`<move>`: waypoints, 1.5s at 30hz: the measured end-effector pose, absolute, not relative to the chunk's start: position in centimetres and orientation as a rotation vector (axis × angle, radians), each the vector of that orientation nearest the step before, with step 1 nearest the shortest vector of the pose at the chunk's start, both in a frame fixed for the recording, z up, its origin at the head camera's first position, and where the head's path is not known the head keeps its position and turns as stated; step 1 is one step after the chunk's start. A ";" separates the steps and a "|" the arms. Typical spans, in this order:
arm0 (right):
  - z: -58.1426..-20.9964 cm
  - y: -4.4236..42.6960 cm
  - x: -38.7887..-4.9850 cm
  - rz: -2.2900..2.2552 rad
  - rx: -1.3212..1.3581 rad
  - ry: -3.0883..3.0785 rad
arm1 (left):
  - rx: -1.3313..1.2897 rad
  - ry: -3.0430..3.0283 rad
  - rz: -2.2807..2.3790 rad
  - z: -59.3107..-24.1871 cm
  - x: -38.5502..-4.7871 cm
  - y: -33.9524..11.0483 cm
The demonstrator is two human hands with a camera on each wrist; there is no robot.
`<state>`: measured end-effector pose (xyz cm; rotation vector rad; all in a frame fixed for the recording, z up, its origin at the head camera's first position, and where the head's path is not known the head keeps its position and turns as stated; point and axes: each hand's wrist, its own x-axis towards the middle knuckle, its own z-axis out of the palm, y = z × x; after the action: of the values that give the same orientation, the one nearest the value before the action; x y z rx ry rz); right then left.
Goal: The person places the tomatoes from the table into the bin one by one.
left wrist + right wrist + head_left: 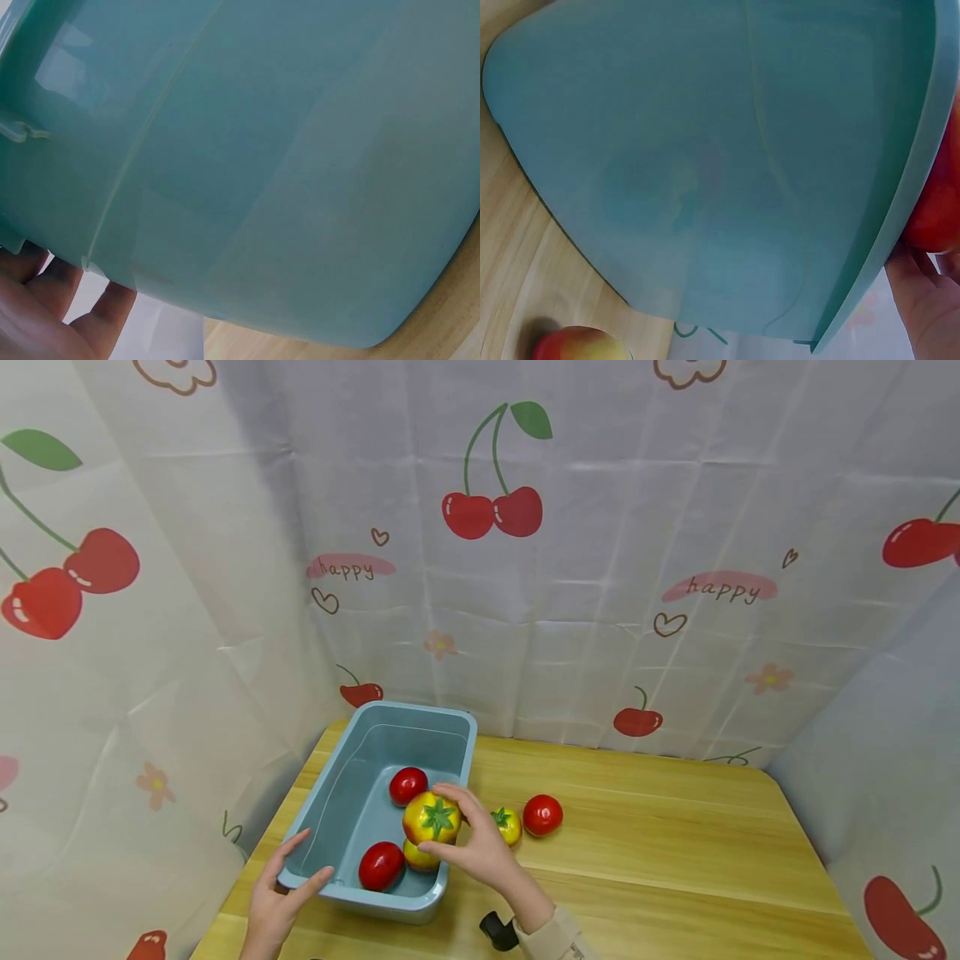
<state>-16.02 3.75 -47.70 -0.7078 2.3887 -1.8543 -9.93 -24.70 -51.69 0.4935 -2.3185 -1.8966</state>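
Observation:
My right hand (pixel 480 847) grips a yellow toy tomato (pixel 429 817) with a green star-shaped top, between thumb and fingers over the right side of a blue-grey plastic bin (pixel 351 893). In the right wrist view, the held tomato's reddish side (pixel 936 214) shows past the bin's rim. Fingers spread, my left hand (pixel 272 902) rests at the bin's near left corner; its fingertips meet the rim in the left wrist view. Inside lie two red fruits, one farther back (pixel 408 785) and one nearer (pixel 381 866), plus a partly hidden yellow one (pixel 420 858).
Right of the bin, a yellow fruit with a green top (pixel 509 827) and a red fruit (pixel 542 815) sit on the wooden table (pixel 660 852). A small black object (pixel 498 932) is beside my right wrist. Cherry-print curtains (pixel 585 635) enclose the back and sides.

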 end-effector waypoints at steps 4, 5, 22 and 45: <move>-48.2 3.8 -16.2 -1.886 -0.772 2.381 | 0.496 -2.332 -1.887 -51.6 -9.9 -24.7; -48.2 3.8 -16.3 -1.896 -0.788 2.376 | 0.496 -2.335 -1.885 -51.5 -9.9 -24.7; -45.3 5.1 -15.2 -2.016 -0.830 2.359 | 0.498 -2.305 -1.899 -51.6 -9.9 -24.6; -48.3 7.4 -16.5 -1.990 -0.688 2.545 | 0.497 -2.289 -1.903 -51.3 -9.8 -24.5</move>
<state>-16.50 7.42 -48.30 -0.6880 2.5446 -1.9896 -9.80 -24.54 -51.34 0.4970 -2.2893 -1.9033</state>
